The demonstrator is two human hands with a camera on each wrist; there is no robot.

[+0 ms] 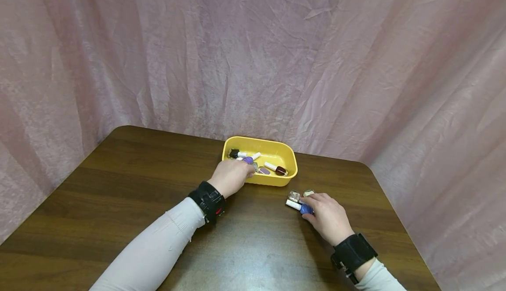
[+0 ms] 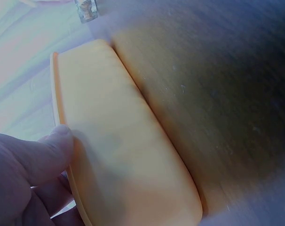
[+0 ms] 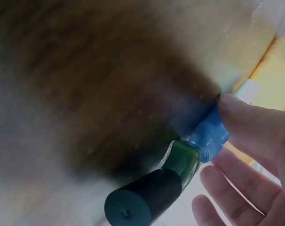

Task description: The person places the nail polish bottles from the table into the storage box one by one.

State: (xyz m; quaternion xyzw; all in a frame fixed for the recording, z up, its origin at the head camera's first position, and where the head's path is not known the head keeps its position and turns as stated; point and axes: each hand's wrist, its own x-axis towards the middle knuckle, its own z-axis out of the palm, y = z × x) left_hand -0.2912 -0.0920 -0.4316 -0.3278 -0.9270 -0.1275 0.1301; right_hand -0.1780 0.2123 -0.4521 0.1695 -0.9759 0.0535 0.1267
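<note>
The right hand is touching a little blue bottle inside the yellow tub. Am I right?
Not inside: the head view shows the right hand touching the little blue bottle outside the yellow tub.

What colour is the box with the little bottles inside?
The box is yellow, clearest in the head view.

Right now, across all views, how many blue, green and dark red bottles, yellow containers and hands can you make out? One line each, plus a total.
Blue bottle: 1
Green bottle, black cap: 1
Dark red bottle: 1
Yellow container: 1
Hands, left hand and right hand: 2
Total: 6
</note>
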